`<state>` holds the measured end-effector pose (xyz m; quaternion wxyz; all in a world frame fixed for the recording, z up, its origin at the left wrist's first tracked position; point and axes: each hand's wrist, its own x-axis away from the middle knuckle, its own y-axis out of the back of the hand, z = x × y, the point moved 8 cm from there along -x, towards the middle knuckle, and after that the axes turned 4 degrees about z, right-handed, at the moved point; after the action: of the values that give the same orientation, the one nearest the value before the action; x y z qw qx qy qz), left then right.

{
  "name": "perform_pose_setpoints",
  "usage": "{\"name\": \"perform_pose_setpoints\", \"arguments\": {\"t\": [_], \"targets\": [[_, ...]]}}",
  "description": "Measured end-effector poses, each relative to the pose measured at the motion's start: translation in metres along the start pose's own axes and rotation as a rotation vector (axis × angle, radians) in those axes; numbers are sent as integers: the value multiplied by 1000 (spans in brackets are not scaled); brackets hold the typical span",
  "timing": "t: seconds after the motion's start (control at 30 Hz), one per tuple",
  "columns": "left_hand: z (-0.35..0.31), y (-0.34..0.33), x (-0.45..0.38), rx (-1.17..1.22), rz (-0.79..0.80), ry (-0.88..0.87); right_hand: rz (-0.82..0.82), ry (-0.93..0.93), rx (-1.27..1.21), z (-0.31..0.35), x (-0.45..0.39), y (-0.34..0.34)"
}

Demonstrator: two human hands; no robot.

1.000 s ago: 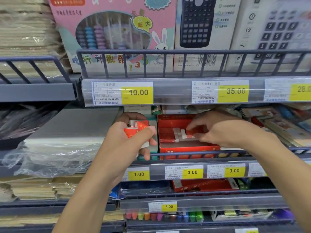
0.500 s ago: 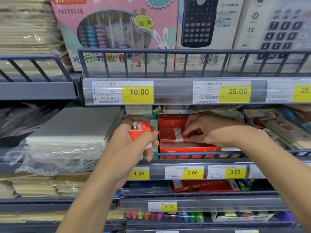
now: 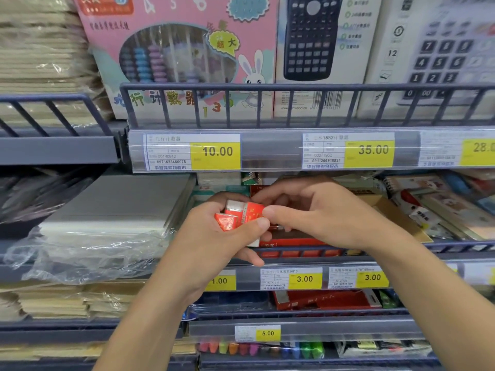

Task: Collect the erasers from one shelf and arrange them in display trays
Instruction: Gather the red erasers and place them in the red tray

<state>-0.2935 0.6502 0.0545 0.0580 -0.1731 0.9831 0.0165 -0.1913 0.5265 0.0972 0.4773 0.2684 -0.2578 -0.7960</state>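
Head view is showing the left hand (image 3: 214, 236) gripping a small stack of erasers (image 3: 238, 216) in red-and-white wrappers, thumb lying across the front and fingers curled behind. The right hand (image 3: 316, 212) is now pinching the stack's right edge between thumb and forefinger; half a second ago it was down inside the red display tray (image 3: 292, 241) on the shelf, picking at an eraser there. It is bringing that piece across and adding it to the bundle, so the collecting is moving along by one more eraser. The tray is sitting just behind both hands, mostly hidden, and how many erasers are left in it I cannot tell. Below, the shelf rail (image 3: 294, 279) is carrying yellow price tags, and a plastic-wrapped pack (image 3: 107, 210) is lying to the left.
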Motion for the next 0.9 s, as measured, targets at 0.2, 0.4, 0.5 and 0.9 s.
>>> {"name": "perform_pose_setpoints", "arguments": {"t": [0.2,0.4,0.5,0.9], "targets": [[-4,2,3,22,1,-28,-44,3,-304,1,-2,-3],[-8,11,3,-35,-65,-7,-130,-12,-344,0,-1,5],[-9,12,4,-55,-97,28,-179,-19,-374,-4,-2,4],[3,15,-3,-40,-113,32,-221,79,92,14,8,-11]]}}
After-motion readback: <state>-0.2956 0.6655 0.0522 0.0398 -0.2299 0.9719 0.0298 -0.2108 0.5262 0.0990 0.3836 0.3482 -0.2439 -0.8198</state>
